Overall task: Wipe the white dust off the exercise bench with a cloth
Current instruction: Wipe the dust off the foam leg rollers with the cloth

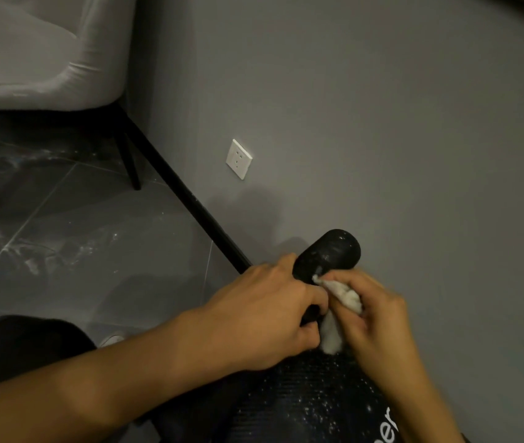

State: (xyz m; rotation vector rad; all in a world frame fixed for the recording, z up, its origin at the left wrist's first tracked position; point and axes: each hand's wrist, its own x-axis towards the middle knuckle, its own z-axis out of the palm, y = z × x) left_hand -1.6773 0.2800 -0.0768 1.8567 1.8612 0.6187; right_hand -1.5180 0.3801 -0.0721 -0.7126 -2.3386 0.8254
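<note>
The black exercise bench pad (311,398) lies at the bottom centre, speckled with white dust. Its black foam roller (331,251) sticks out toward the grey wall, with faint white marks on it. My left hand (263,314) grips the roller's near end, fingers curled round it. My right hand (379,324) holds a bunched white cloth (343,295) and presses it against the roller beside the left hand. Part of the cloth hangs down between my hands.
The grey wall (382,123) stands right behind the roller, with a white socket (238,158) low on it and a black skirting board (187,199). A grey chair (40,59) with black legs stands at the upper left. The dark tiled floor (62,251) shows white dust smears.
</note>
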